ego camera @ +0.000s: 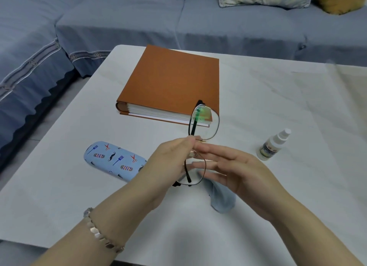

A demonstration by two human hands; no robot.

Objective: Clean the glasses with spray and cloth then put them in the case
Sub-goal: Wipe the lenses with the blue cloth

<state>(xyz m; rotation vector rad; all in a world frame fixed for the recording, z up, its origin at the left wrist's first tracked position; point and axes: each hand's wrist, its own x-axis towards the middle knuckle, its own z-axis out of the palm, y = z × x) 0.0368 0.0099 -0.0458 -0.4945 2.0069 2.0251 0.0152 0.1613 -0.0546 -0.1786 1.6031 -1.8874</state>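
We hold the glasses (205, 125) up over the table (258, 99), turned on end so one lens stands above the other. Our left hand (170, 162) pinches the frame at the bridge between thumb and fingertips. Our right hand (238, 170) lies alongside the lower lens with its fingers stretched straight, and the pale blue cloth (222, 198) hangs beneath it down to the tabletop.

To wipe well, we judge it best to keep the pinch on the metal, not the glass. We would fold the cloth round one lens, rub both faces lightly, then change lenses.

The spray bottle (273, 144) stands near on the right. The patterned case (114, 159) lies closed on the left, in front of a brown album (170, 83).

Our right thumb is hidden, so we cannot tell whether it pins the cloth. Nor can we tell whether the lenses are wet, and a green glare masks part of the upper one.
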